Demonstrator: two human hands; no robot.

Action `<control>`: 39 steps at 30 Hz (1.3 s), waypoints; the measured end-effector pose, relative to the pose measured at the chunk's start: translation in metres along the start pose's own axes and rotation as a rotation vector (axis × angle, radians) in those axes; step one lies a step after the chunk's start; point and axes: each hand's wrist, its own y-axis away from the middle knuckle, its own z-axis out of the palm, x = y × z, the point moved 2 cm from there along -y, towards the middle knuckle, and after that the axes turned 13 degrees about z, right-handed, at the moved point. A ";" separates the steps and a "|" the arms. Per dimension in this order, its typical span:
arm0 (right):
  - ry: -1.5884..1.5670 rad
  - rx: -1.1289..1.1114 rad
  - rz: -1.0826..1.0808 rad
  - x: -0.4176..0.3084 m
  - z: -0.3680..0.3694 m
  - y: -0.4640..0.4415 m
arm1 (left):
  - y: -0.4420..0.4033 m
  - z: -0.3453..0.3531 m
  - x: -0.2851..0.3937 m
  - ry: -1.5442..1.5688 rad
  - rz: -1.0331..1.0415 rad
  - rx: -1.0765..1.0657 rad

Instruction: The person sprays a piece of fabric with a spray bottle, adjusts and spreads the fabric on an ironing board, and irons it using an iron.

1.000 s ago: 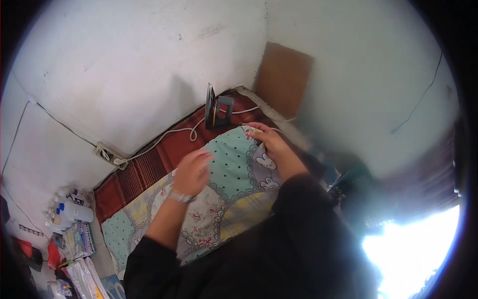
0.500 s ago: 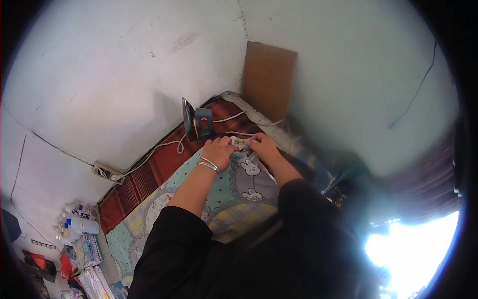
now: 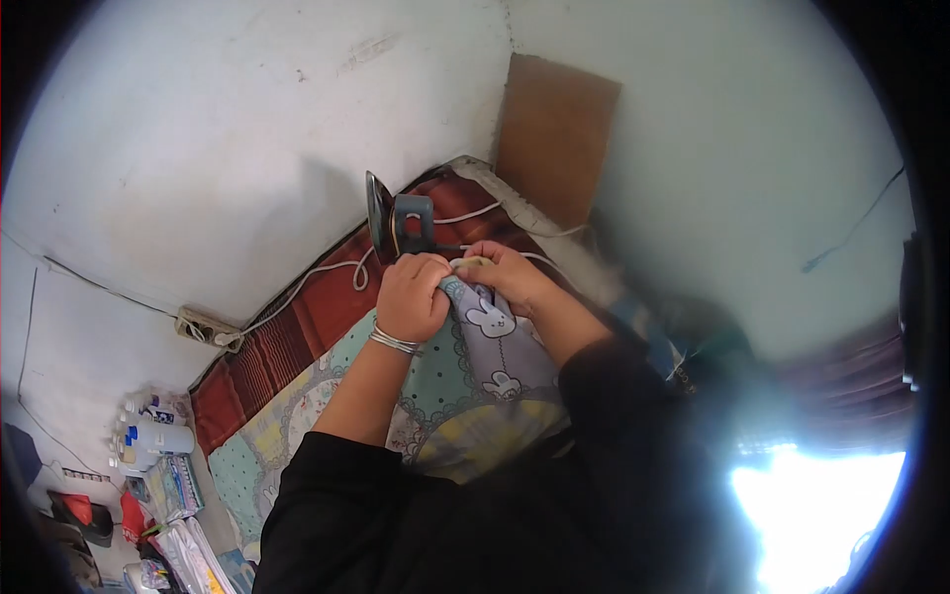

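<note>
A rabbit-print cloth [image 3: 435, 361] in mint, grey and yellow spreads from under my arms toward the wall corner. My left hand [image 3: 413, 295], with silver bangles at the wrist, is closed on the cloth's far edge. Beside it, my right hand [image 3: 508, 275] pinches the same edge, where a bit of pale yellow fabric shows between the hands. The edge is lifted and bunched there, and some fingertips are hidden. Just beyond my left hand, a dark iron [image 3: 404, 220] stands on its heel, its soleplate facing the wall on the left.
Under the cloth lies a dark red striped mat [image 3: 297, 307]. The iron's white cord loops over it to a power strip [image 3: 203, 328] by the wall. A brown board [image 3: 556, 139] leans in the corner. Plastic bottles [image 3: 153, 436] and packets stand at lower left.
Both hands have raised the cloth's edge a little and drawn closer together, with the fabric bunching between them. The view has shifted slightly; the iron still stands in its place.
</note>
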 end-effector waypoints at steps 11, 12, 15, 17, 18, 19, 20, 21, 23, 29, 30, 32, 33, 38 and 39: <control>1.419 0.291 0.023 -0.006 0.042 0.035 | 0.000 -0.004 0.002 0.074 -0.184 0.036; 1.418 0.299 0.024 -0.012 0.047 0.039 | -0.002 -0.002 0.003 0.095 -0.192 0.029; 1.561 0.262 -0.028 -0.022 0.057 0.034 | -0.006 -0.003 0.005 0.086 -0.253 0.031; 1.417 0.351 -0.255 0.013 0.042 0.005 | -0.006 -0.005 -0.001 0.081 -0.236 0.053; 1.401 0.379 -0.319 0.012 0.037 -0.009 | -0.007 -0.006 -0.004 0.080 -0.214 0.080; 1.403 0.391 -0.342 0.005 0.036 -0.017 | -0.010 -0.008 -0.006 0.085 -0.217 0.073; 1.411 0.405 -0.355 -0.005 0.034 -0.026 | -0.014 -0.011 -0.008 0.107 -0.239 0.063; 1.426 0.411 -0.351 -0.018 0.033 -0.035 | -0.018 -0.012 -0.008 0.127 -0.260 0.055; 1.436 0.423 -0.337 -0.040 0.030 -0.050 | -0.024 -0.014 -0.006 0.125 -0.230 0.050; 1.412 0.402 -0.275 -0.073 0.024 -0.086 | -0.028 -0.013 0.012 0.083 -0.186 -0.102; 1.407 0.398 -0.269 -0.075 0.023 -0.089 | -0.029 -0.012 0.012 0.078 -0.178 -0.111; 1.402 0.385 -0.263 -0.078 0.023 -0.095 | -0.030 -0.010 0.011 0.075 -0.203 -0.063; 1.401 0.379 -0.264 -0.079 0.024 -0.098 | -0.030 -0.011 0.009 0.071 -0.224 -0.016; 1.385 0.328 -0.384 -0.086 0.036 -0.091 | -0.018 -0.009 0.002 0.142 -0.312 0.027; 1.369 0.307 -0.440 -0.088 0.040 -0.080 | -0.014 -0.009 0.004 0.213 -0.321 0.061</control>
